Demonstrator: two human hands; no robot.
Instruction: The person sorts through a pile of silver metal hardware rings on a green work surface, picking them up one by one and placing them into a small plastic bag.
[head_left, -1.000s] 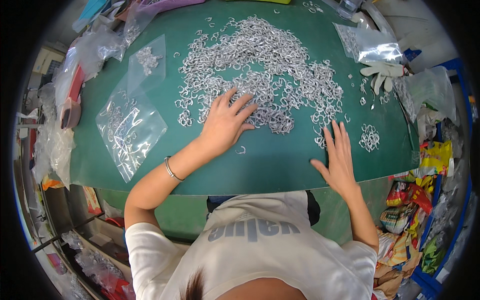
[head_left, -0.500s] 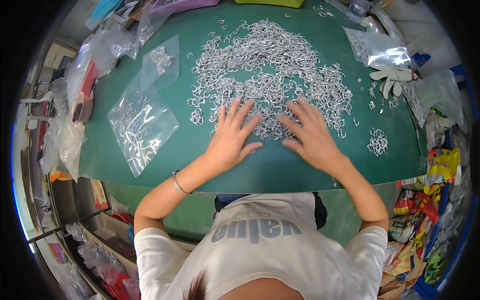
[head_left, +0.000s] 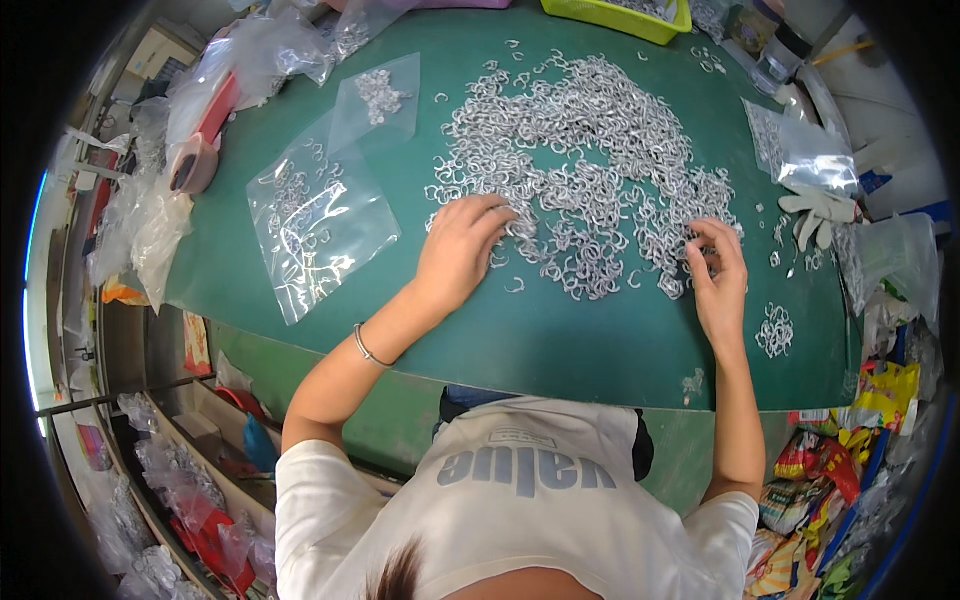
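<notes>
A broad heap of small silvery C-shaped metal rings [head_left: 630, 120] lies spread over the green table [head_left: 540, 350]. My left hand [head_left: 462, 250] rests at the heap's near left edge, its fingers bent and laid against the rings; its thumb is mostly hidden. At the near right edge is my right hand [head_left: 720, 280], with curved fingers touching the rings and the thumb standing apart from them. Neither hand visibly holds a ring. One loose ring [head_left: 515, 285] lies just right of my left hand.
Clear plastic bags with rings [head_left: 325, 230] lie on the left. A small separate pile of rings [head_left: 775, 331] sits at the right, below a white glove [head_left: 818, 216] and another bag [head_left: 800, 150]. A yellow-green tray [head_left: 620, 20] stands at the far edge.
My hands have moved apart, the left to the heap's left edge and the right to its right edge. Their spread fingers have curled. The view has shifted, moving the table scene rightward.
</notes>
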